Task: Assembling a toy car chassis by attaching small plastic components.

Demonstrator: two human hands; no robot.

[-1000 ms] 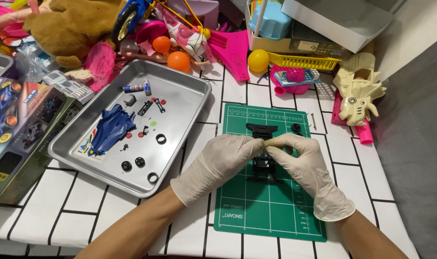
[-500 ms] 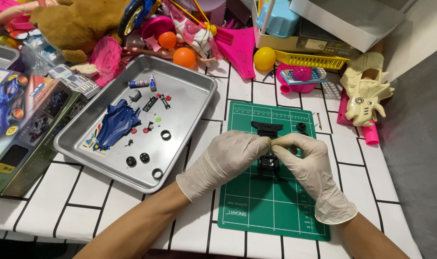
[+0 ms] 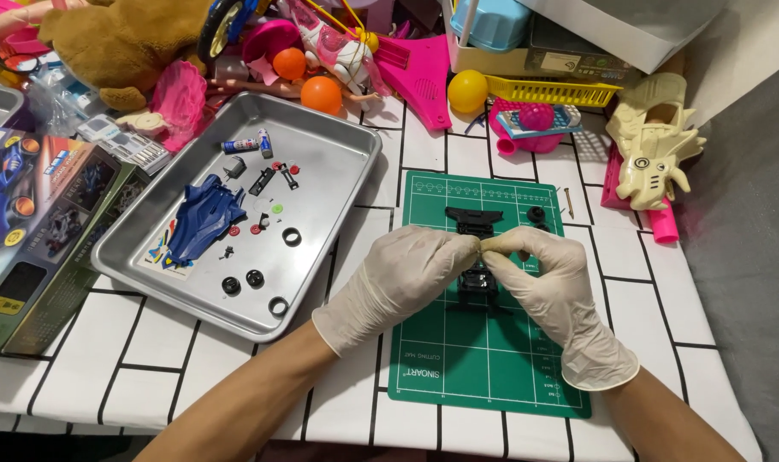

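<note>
Both hands wear white gloves and meet fingertip to fingertip over a green cutting mat (image 3: 492, 359). My left hand (image 3: 406, 278) and my right hand (image 3: 543, 278) pinch something very small between them; it is too small to identify. Just under the fingers a black toy car chassis (image 3: 477, 287) lies on the mat. A second black plastic part (image 3: 473, 219) and a small black wheel (image 3: 536, 214) rest at the mat's far end.
A metal tray (image 3: 338, 171) to the left holds a blue toy car body (image 3: 203, 218), small black tyres, a battery and bits. A printed box (image 3: 38, 231) lies far left. Toys, orange balls and a cream toy gun (image 3: 654, 145) crowd the back.
The hands stay joined over the chassis; only slight finger movement shows. The camera view has shifted a little.
</note>
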